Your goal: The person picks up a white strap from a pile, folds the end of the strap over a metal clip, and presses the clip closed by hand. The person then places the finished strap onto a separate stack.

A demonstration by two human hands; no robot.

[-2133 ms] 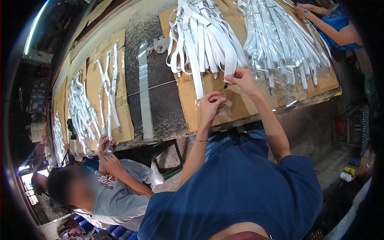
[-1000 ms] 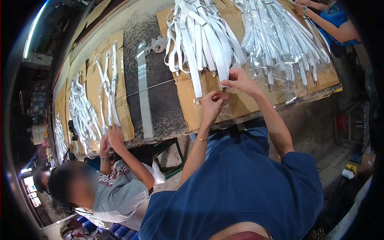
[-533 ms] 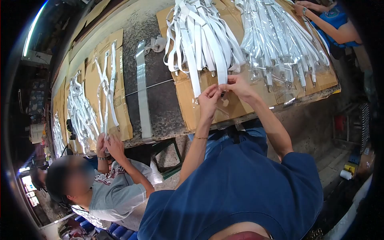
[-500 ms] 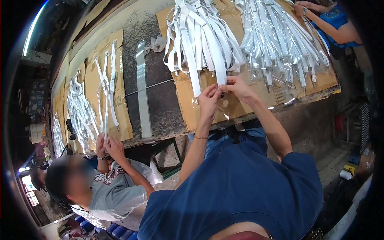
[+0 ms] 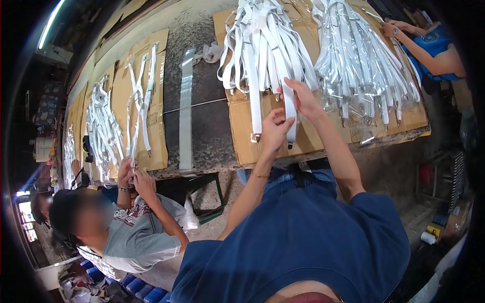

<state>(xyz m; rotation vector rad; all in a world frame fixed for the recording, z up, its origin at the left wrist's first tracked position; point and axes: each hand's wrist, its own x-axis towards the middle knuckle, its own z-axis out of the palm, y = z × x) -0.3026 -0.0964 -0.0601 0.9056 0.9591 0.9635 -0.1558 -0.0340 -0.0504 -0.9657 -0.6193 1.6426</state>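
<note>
A bunch of white suspenders (image 5: 270,55) lies on cardboard, with loops at the far end and strap ends toward me. My right hand (image 5: 304,101) pinches one white strap (image 5: 289,103) partway up, thumb on top. Lower on the same strap, my left hand (image 5: 278,130) has curled fingers and its thumb against the strap's edge. A dark clip (image 5: 290,146) shows at that strap's near end, just past my left hand. Left of it, another strap (image 5: 256,111) hangs straight down to a metal clip (image 5: 255,137).
Plastic-wrapped suspenders (image 5: 353,65) lie to the right. A clear strip (image 5: 186,111) crosses the dark tabletop. At left, a person (image 5: 136,227) handles straps beside more suspenders (image 5: 103,131) on cardboard. Another person's hands (image 5: 395,29) are at the far right.
My right hand has moved up the strap, away from my left hand. The strap's clip end, covered by my fingers before, now shows. The whole view has shifted slightly.
</note>
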